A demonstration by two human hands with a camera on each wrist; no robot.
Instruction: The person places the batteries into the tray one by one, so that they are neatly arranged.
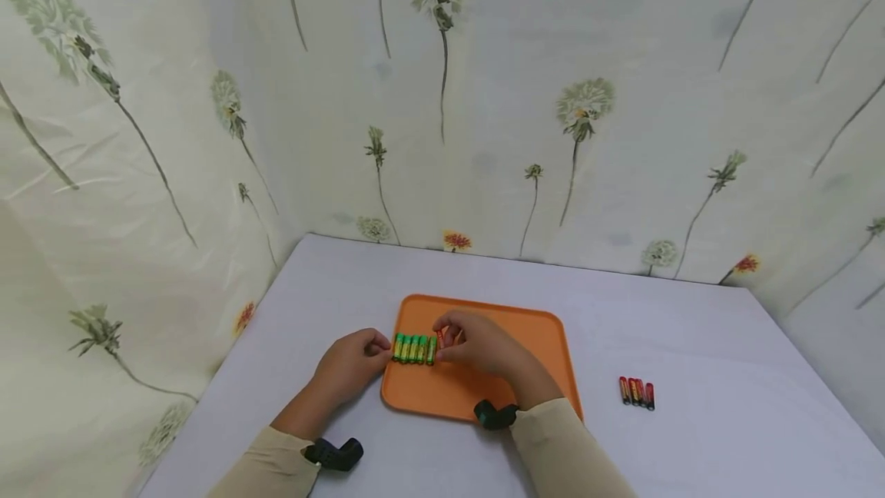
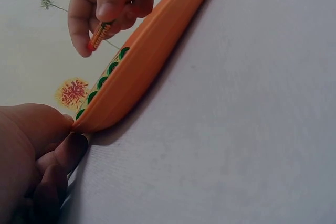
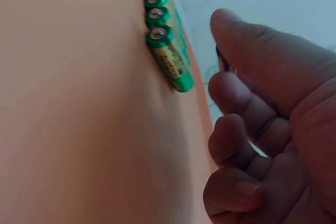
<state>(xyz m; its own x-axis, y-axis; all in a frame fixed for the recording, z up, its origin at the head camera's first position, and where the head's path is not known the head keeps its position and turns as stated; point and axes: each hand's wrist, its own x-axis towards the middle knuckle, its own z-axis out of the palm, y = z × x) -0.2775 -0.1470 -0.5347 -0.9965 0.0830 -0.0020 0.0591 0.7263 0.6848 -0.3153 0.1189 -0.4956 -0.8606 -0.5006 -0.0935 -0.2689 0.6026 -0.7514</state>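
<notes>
My right hand [image 1: 477,340] pinches a red battery [image 1: 440,338] between thumb and fingers, tilted and held above the orange tray [image 1: 484,310]. In the left wrist view the same red battery [image 2: 100,36] shows under the fingertips, while my right hand [image 3: 262,114] hides most of it in the right wrist view. Several green batteries [image 1: 413,349] stand side by side in a row along the tray's left part. The nearest one [image 3: 172,61] sits slightly apart from the others. At the tray's left rim, my left hand [image 1: 353,363] pinches the edge with thumb and finger [image 2: 71,148].
Several red batteries [image 1: 637,393] lie together on the white table [image 1: 698,352], right of the tray. Behind the table hangs a flower-patterned cloth [image 1: 484,98]. Dark wrist devices [image 1: 335,454] sit on both wrists.
</notes>
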